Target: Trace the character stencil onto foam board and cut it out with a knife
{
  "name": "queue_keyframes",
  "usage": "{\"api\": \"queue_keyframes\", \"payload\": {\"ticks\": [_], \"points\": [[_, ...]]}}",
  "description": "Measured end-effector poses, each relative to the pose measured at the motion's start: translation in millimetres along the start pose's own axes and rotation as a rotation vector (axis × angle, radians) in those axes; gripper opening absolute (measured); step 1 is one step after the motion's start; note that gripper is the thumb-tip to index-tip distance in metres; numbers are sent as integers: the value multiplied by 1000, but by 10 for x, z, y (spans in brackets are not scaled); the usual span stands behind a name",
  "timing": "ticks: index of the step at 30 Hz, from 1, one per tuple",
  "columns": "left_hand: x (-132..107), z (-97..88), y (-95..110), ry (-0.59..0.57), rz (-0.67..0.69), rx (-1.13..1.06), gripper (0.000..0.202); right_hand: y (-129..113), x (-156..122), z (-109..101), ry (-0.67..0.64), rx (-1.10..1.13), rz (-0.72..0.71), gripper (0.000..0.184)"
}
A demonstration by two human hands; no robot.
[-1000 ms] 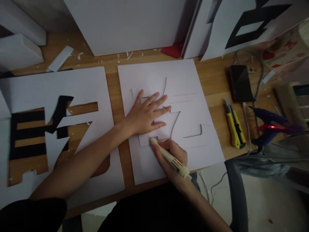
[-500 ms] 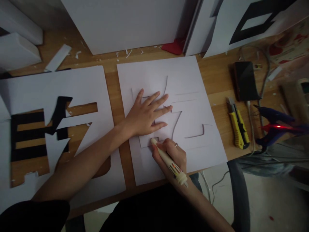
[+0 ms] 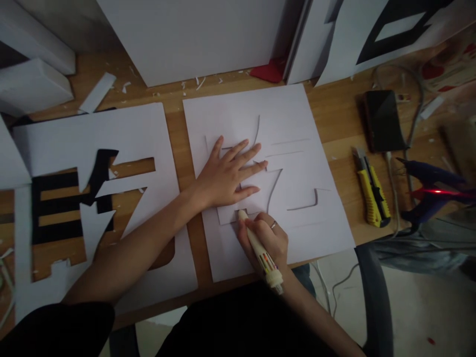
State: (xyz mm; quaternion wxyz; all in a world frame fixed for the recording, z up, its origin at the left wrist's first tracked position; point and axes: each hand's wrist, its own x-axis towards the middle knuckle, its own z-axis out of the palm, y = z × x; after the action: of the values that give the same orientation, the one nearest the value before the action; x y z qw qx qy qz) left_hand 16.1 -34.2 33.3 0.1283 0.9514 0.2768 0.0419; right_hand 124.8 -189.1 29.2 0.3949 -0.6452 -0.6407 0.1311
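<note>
My left hand (image 3: 228, 174) lies flat with fingers spread on a white cut-out stencil shape that rests on a white board (image 3: 290, 119). My right hand (image 3: 266, 238) grips a thick cream multi-colour pen (image 3: 260, 250). The pen's tip touches the board at the lower edge of the stencil shape, just below my left hand. Faint traced lines run across the board to the right of my hands.
A white sheet with cut-out openings (image 3: 122, 134) lies at left over black material. A yellow utility knife (image 3: 372, 191), a phone (image 3: 385, 121), cables and a glue gun with a red light (image 3: 431, 191) lie at right. White boards lean at the back.
The pen's tip has crept a little to the right along the stencil's lower edge. My left hand stays pressed flat. The view has shifted slightly.
</note>
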Motion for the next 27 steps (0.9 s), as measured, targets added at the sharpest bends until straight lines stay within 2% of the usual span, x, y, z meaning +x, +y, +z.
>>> {"api": "queue_keyframes", "payload": {"ticks": [8, 18, 27], "points": [[-5, 18, -8, 1, 4, -3, 56, -1, -12, 13, 79, -74, -5, 17], [2, 8, 4, -15, -6, -9, 55, 0, -46, 15, 104, -120, -47, 15], [11, -1, 20, -46, -28, -5, 56, -9, -69, 40, 58, -169, -40, 24]]}}
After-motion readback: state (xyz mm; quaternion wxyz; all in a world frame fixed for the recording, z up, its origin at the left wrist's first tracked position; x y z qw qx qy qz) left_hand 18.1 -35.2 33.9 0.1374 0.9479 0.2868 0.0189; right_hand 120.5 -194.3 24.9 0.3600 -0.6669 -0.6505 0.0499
